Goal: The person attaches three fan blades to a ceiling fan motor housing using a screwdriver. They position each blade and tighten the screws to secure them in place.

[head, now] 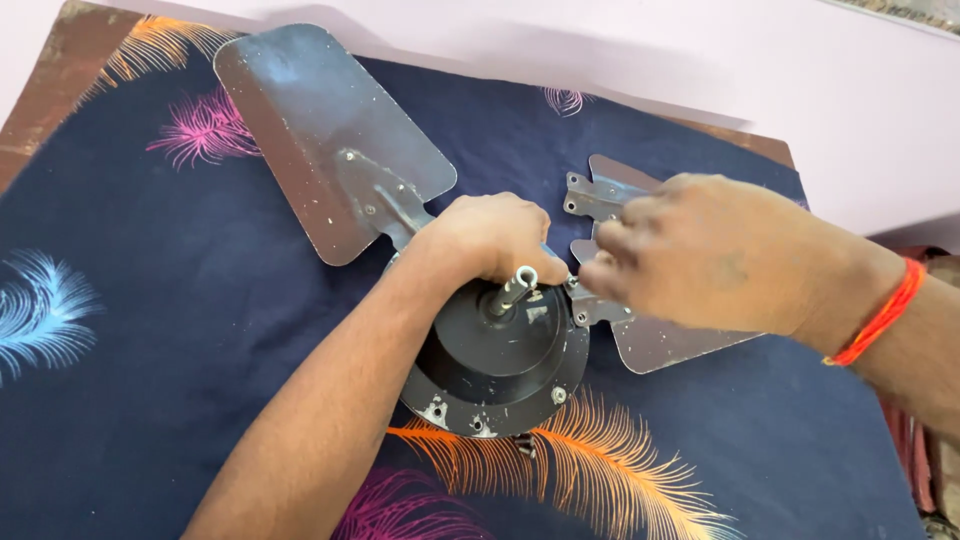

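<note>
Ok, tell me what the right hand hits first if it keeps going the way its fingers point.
The right hand points leftward; its fingertips sit at the blade bracket, and beyond that the left hand on the fan motor comes first, though depth is unclear.

Left hand (pixel 490 238) is curled into a fist, forearm reaching diagonally; right hand (pixel 700 250) is knuckles-up, fingers (pixel 600 278) bent downward.

1 head view looks down, close.

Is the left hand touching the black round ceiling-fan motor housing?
Touching. The head view shows the left hand resting on the top edge of the black round motor housing, beside its metal shaft, with no gap.
</note>
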